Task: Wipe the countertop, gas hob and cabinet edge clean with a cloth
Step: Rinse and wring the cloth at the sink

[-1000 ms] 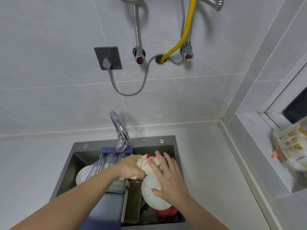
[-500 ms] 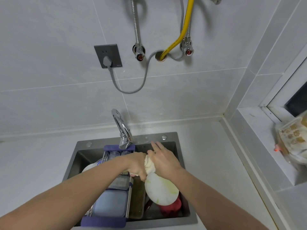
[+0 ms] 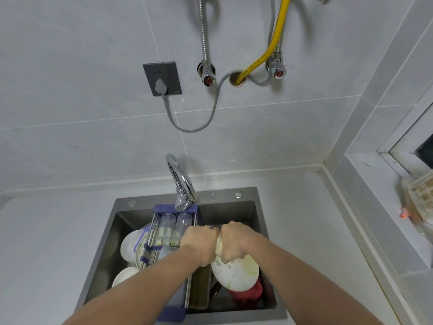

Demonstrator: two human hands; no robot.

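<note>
Over the dark sink (image 3: 234, 198), my left hand (image 3: 200, 245) and my right hand (image 3: 236, 242) are both clenched around a pale cream cloth (image 3: 219, 248). Only a narrow strip of the cloth shows between the two fists, bunched into a tight roll. The fists touch each other just above a white plate (image 3: 236, 275). Light grey countertop (image 3: 304, 219) surrounds the sink on both sides. No gas hob is in view.
The sink holds a blue-framed rack (image 3: 173, 221) with glass jars, white bowls (image 3: 127, 247), a red item (image 3: 250, 294) and a tray. A chrome tap (image 3: 180, 184) arches over the back. A socket (image 3: 162, 78), pipes and a yellow hose (image 3: 269, 48) hang on the wall. A packet (image 3: 419, 198) lies on the window sill.
Both hands have closed from a loose hold on the cloth into tight fists side by side, squeezing it into a roll. The view has tilted slightly upward.
</note>
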